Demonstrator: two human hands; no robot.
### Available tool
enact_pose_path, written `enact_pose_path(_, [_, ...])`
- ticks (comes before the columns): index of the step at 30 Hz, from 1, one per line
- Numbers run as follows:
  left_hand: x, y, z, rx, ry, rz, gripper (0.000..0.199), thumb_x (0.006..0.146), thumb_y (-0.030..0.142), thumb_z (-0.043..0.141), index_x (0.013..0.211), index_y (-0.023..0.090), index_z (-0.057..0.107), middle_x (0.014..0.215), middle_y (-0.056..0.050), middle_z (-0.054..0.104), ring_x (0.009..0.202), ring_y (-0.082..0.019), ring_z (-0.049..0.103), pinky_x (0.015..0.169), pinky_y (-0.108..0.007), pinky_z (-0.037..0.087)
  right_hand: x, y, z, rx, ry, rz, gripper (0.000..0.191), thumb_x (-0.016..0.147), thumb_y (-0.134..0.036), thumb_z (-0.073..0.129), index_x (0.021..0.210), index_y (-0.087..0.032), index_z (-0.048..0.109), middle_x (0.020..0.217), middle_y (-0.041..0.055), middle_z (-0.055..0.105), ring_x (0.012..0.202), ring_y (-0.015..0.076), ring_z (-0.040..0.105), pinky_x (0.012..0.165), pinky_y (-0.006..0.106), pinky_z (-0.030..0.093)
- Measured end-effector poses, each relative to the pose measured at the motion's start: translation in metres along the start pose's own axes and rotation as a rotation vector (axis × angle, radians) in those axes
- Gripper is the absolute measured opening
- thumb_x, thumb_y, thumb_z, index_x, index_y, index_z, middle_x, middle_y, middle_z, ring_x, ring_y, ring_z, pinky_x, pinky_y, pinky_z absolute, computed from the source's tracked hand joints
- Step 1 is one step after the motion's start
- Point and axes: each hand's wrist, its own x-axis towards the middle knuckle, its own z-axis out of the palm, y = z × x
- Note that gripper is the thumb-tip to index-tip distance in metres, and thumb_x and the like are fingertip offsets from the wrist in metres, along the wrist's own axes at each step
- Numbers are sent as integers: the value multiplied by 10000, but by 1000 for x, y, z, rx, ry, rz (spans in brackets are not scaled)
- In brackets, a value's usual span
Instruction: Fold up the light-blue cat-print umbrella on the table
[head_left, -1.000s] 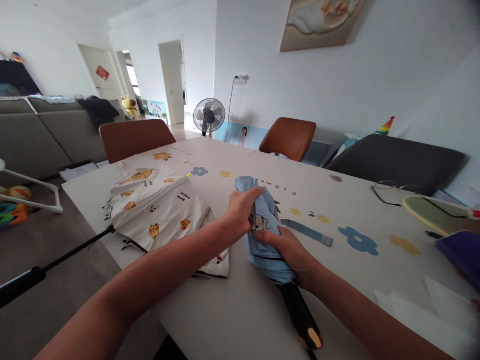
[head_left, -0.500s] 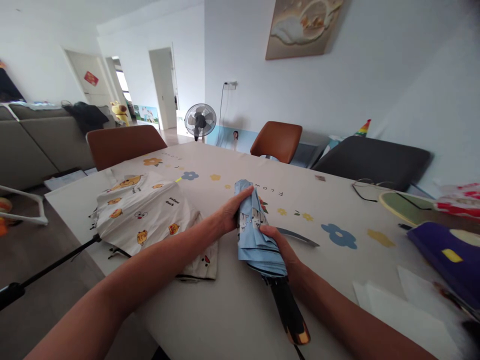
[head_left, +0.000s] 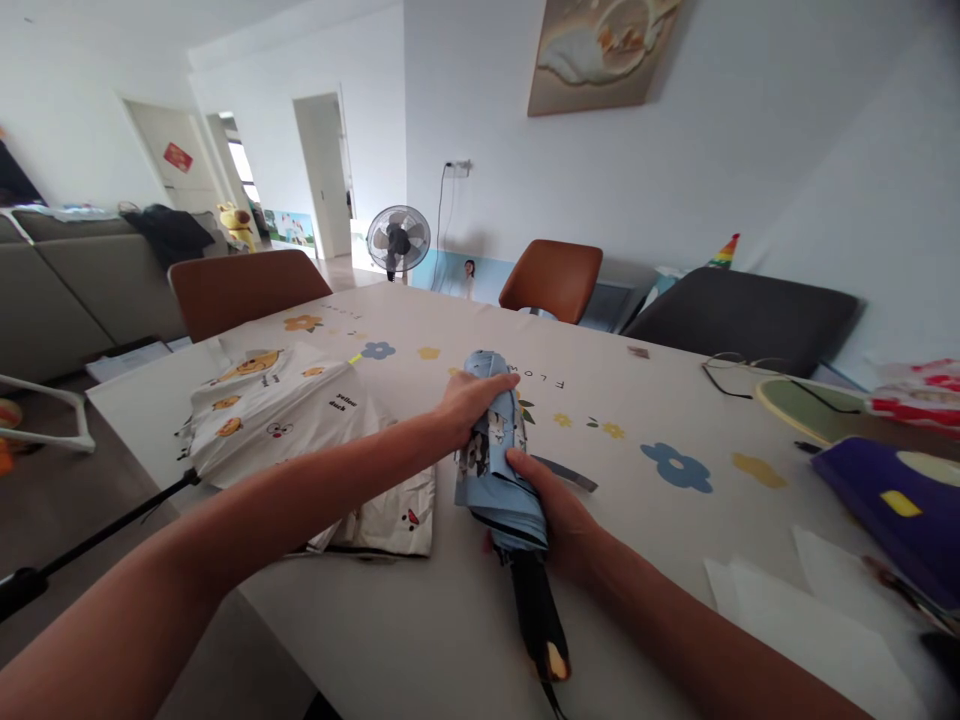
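Observation:
Both my hands grip a folded light-blue umbrella (head_left: 504, 490) with a printed pattern on its cloth. Its black handle, tipped in gold, points toward me and down to the right. My left hand (head_left: 472, 405) wraps over the upper part of the rolled cloth, thumb lying across it. Lower down, my right hand (head_left: 559, 510) closes around the right side, near where cloth meets handle. A strap sticks out from the cloth on the right. To the left, a white umbrella (head_left: 255, 430) with yellow duck prints lies loosely gathered, partly behind my left forearm, its dark shaft reaching past the table edge.
The table (head_left: 420, 320) has a flower-printed cover. On its right side are eyeglasses (head_left: 727, 380), a green round item (head_left: 795, 410), a purple item (head_left: 885, 510) and white paper sheets (head_left: 802, 610). Chairs (head_left: 551, 280) and a fan (head_left: 398, 243) stand beyond.
The blue umbrella has turned, its handle swinging left. My left hand now lies further across the cloth, and my right hand reaches lower around it. The strap shows less.

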Motion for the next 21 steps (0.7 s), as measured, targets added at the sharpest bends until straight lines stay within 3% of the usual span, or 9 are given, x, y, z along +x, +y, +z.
enact_pose_path(3, [1,-2,2,65,-29,9,274,562,346,738,597,129,574,529,-35,560,449,-126,514,465,-257,442,4,1,-4,9,42,10,259,697,-385,603,811,-156,560,511,-1,604,394,146,560,393,271,493])
enact_pose_path(7, [9,-6,-3,-1,-184,-46,308,607,391,699,717,123,593,652,-57,605,547,-158,566,563,-304,486,7,4,-12,69,31,30,259,685,-394,574,717,-137,572,471,3,578,354,126,522,341,242,462])
enact_pose_path(13, [36,-11,-26,-402,-689,-249,346,730,396,587,930,114,584,841,-101,644,793,-205,620,814,-373,464,10,6,-17,131,-132,-10,305,639,-431,577,687,-129,582,480,9,585,321,136,506,277,248,422])
enact_pose_path(15, [42,-14,-29,-506,-773,-259,344,749,390,560,969,126,571,866,-98,645,839,-229,620,832,-413,452,11,6,-18,136,-169,-5,333,647,-443,561,723,-120,593,497,19,596,312,142,506,266,251,410])
enact_pose_path(17, [44,-17,-29,-546,-741,-283,334,743,373,567,969,127,571,846,-91,649,828,-232,624,827,-421,455,12,6,-18,136,-167,11,362,657,-460,544,740,-112,602,501,26,599,304,142,502,258,249,398])
enact_pose_path(21, [41,-18,-24,-478,-524,-328,322,691,329,634,916,103,594,803,-93,653,729,-193,625,784,-354,488,12,7,-16,123,-94,-6,390,665,-495,551,730,-115,612,524,37,611,353,161,539,297,272,438])
